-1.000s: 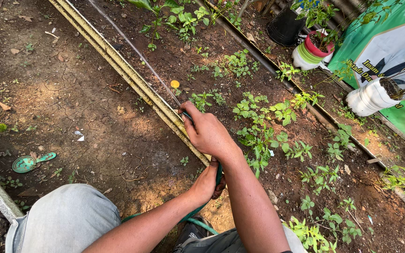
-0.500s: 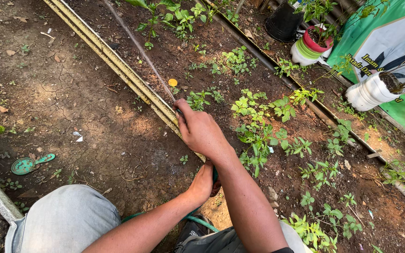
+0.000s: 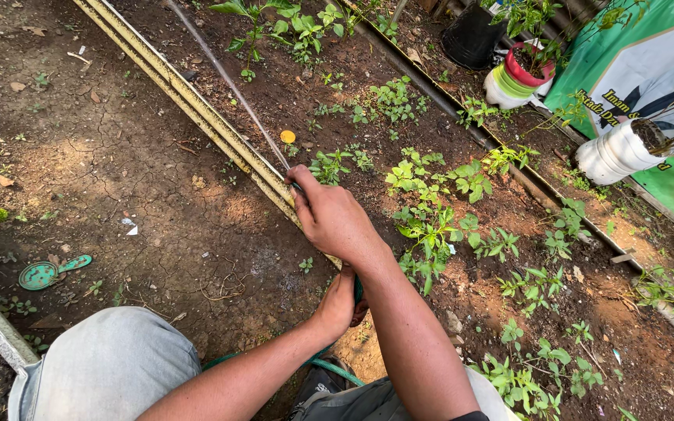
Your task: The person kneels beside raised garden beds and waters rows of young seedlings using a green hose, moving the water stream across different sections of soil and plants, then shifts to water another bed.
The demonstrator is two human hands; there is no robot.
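while my right hand (image 3: 335,218) closed around the hose (image 3: 329,366) tip at the bed's yellow border (image 3: 189,101), spraying water (image 3: 228,82), my left hand (image 3: 341,300) gripped the hose lower.

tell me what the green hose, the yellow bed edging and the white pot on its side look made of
Green hose: likely flexible rubber or soft plastic, since it curves smoothly. Yellow bed edging: possibly painted metal or bamboo strips; long, straight and dirt-streaked, hard to tell. White pot on its side: probably plastic, matte and ribbed.
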